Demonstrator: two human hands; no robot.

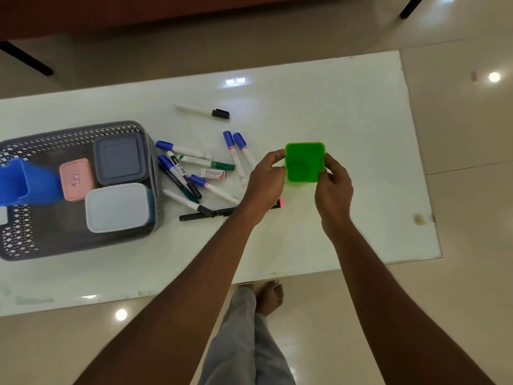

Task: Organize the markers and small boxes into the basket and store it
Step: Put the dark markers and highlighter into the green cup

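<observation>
Hands meet above the right half of the white tabletop (319, 87), both holding a bright green square box (304, 162) lifted clear of the surface, its open side facing up toward the camera. The left hand (266, 184) pinches the box's left wall, fingers (277, 155) clamped on it; the right hand (333, 190) grips the right wall the same way, its fingers closed on the box's edge. Near the tabletop's left edge sits a dark perforated basket (30, 240). Inside it lie a grey lidded box (120, 158) toward the far right corner, a pale blue-white lidded box (116, 207) nearer the front, a small pink lidded box (77, 179) between them and the left, and a blue open container (25, 182) tipped on its side at the basket's left. Between the basket and the hands a loose scatter of markers (194, 173) rests on the tabletop: several blue-capped ones, a green one (211, 162), some black-capped, crossing or touching each other, with a small white-and-red carton (213, 173) among them. One black-capped marker (205, 111) lies apart, closer to the far edge. A long black marker (205, 215) runs under the left wrist, and a pink-tipped end (280, 202) shows just past the left hand. Below the tabletop's near edge, a bare foot (270, 297) and a grey trouser leg stand on the tiled floor.
</observation>
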